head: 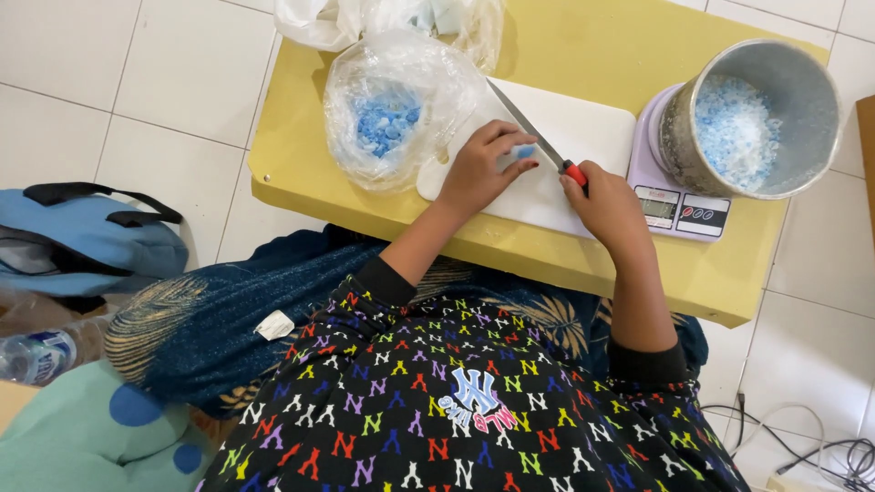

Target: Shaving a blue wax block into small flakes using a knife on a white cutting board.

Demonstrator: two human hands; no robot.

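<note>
My left hand (483, 166) presses a small blue piece (524, 151) down on a white cutting board (583, 123). My right hand (609, 208) grips the red handle of a knife (533, 135), whose long blade runs up and left across the board beside the blue piece. A clear plastic bag (396, 109) holding several blue pieces lies just left of the board.
The board rests on a low yellow table (301, 118). At the right a metal tin (761, 118) of pale blue and white bits stands on a lilac kitchen scale (679, 210). A blue bag (82, 241) and a water bottle (36, 355) lie on the tiled floor at left; cables (811, 446) at lower right.
</note>
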